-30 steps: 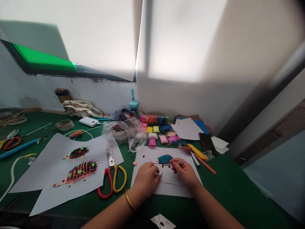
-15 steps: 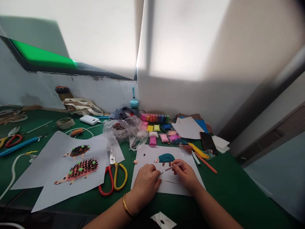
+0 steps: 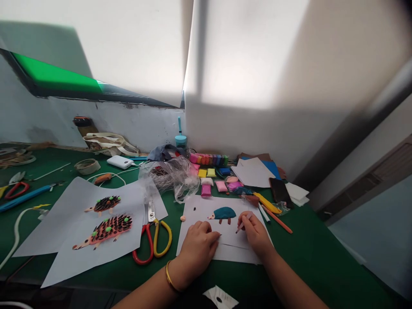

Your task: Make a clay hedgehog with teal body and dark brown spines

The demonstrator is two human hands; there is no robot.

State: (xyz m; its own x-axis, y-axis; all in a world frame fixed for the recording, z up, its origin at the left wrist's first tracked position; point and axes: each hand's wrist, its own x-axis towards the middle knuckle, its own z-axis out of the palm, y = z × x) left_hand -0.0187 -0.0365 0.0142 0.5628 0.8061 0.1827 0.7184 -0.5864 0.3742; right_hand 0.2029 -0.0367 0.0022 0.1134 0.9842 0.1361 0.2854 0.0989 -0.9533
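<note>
A hedgehog figure (image 3: 224, 213) with a blue back, pale face and brown legs, apparently of modelling clay, lies on white paper (image 3: 189, 253). My left hand (image 3: 200, 242) rests on the paper below it, finger and thumb pinched on a tiny dark sliver (image 3: 220, 234). To the right, my right hand (image 3: 255, 234) grips a thin pale clay tool (image 3: 240, 227) with a dark tip, pointed down at the sheet and just off the hedgehog's legs. A small dark bit (image 3: 195, 209) lies at the sheet's upper left.
Scissors (image 3: 152, 242) with red and yellow handles lie left of the sheet. Beyond them, paper (image 3: 61, 262) carries two spiky hedgehogs (image 3: 111, 227). Coloured clay packs (image 3: 206, 190) and a plastic bag (image 3: 174, 174) sit behind. Pens (image 3: 283, 222) and a dark phone (image 3: 280, 191) lie right.
My right hand has drawn the tool slightly right, away from my left fingers, so the hedgehog's legs show more fully. My left hand stays nearly in place; less of the dark sliver shows.
</note>
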